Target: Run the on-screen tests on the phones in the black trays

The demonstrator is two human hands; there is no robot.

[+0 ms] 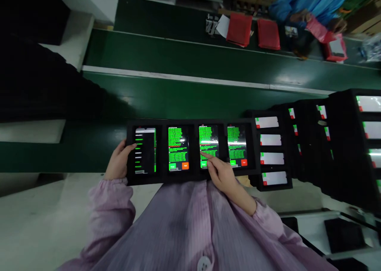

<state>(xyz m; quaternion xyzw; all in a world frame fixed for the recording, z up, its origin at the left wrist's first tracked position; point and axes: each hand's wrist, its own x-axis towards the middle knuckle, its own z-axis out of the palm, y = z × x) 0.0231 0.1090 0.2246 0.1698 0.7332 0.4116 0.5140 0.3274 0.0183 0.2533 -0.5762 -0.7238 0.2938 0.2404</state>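
Observation:
A long black foam tray [162, 151] lies at the near edge of the green bench, holding several smartphones in separate slots. My left hand [118, 159] grips the tray's left end, its thumb over the rim by the leftmost phone [145, 151], which shows a list on a dark screen. Green text fills the second phone [177, 146], the third phone [208, 138] and the rightmost phone [236, 144]; red or orange buttons show on two. My right hand [222, 173] holds nothing; its index finger reaches over the third phone's screen, apparently touching it, while the other fingers curl.
To the right, another black tray [272, 124] holds phones with white screens, beside stacked black trays [342, 144]. Across the bench [178, 90], a person in blue [312, 2] handles a pink bag [320, 29] near red pouches [239, 28]. A dark shape [44, 80] occupies the left side.

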